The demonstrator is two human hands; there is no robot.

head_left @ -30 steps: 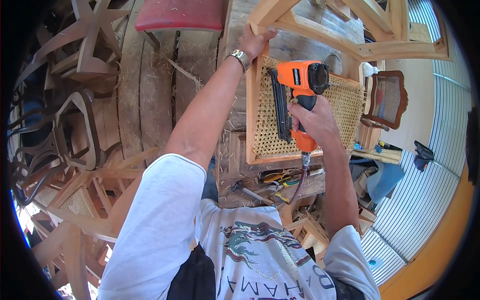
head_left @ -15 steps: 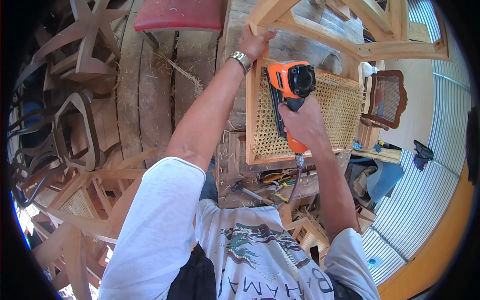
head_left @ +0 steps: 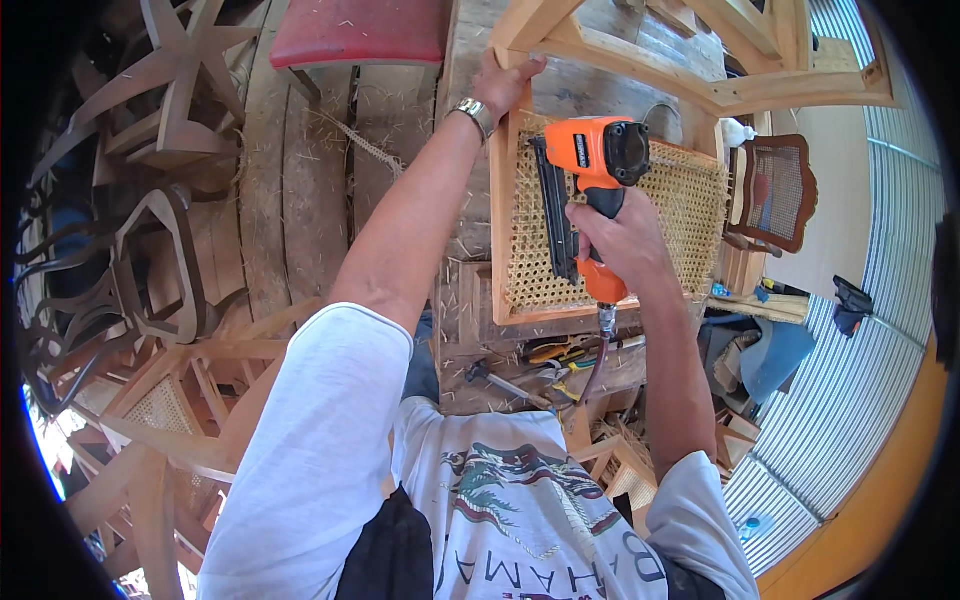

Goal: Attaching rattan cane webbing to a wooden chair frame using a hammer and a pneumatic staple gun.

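My right hand (head_left: 632, 238) is wrapped round the black grip of an orange and black nail gun (head_left: 578, 147), whose hose fitting points toward me. The gun hangs over a woven cane panel (head_left: 685, 210) set in a light wooden chair frame (head_left: 503, 235); I cannot tell whether its nose touches the frame. At the far left corner of that frame, my left hand (head_left: 505, 85) is closed over the wood, thumb pointing right. Chair legs and rails (head_left: 640, 68) rise from the far side of the panel.
The chair frame lies on a worn wooden bench (head_left: 470, 200). A hammer (head_left: 505, 385) and several pliers (head_left: 560, 355) are at its near edge. A red padded seat (head_left: 358, 32) stands far left, wooden chair parts (head_left: 165, 265) at left. A brown cane chair back (head_left: 778, 195) is at right.
The nail gun and my right hand have shifted slightly right, with the gun turned a little. My left hand keeps its hold on the frame corner.
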